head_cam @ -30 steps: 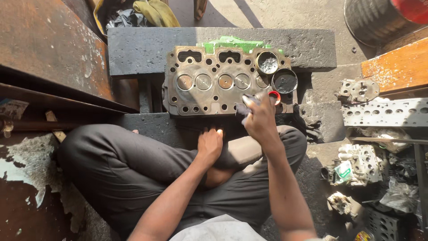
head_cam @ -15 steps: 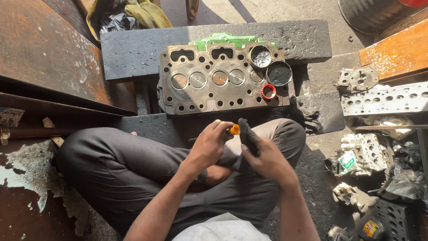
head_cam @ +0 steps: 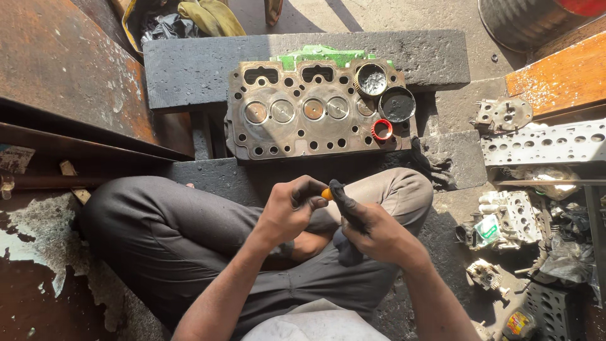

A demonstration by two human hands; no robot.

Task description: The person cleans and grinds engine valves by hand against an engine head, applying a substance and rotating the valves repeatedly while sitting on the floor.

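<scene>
Orange-tipped tool point(head_cam: 326, 194) remains between both hands, apparently gripped closer than before.

- Orange handle tip point(head_cam: 326, 194) showing between the left hand's point(head_cam: 291, 208) fingers.
- Black rag point(head_cam: 346, 218) under the right hand's point(head_cam: 372, 232) fingers.
- Beyond the fingertips: rusty brown cylinder head point(head_cam: 303, 113), red ring point(head_cam: 381, 129), two tins of black paste point(head_cam: 396, 104).
- Green sheet point(head_cam: 322, 55) behind the head.

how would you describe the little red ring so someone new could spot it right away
Start at the big rusty metal engine block lying flat in front of the seated person. Go to its right end, where two round tins of dark paste sit. The red ring lies just below them near the block's lower edge, the only bright red thing on it.
</scene>
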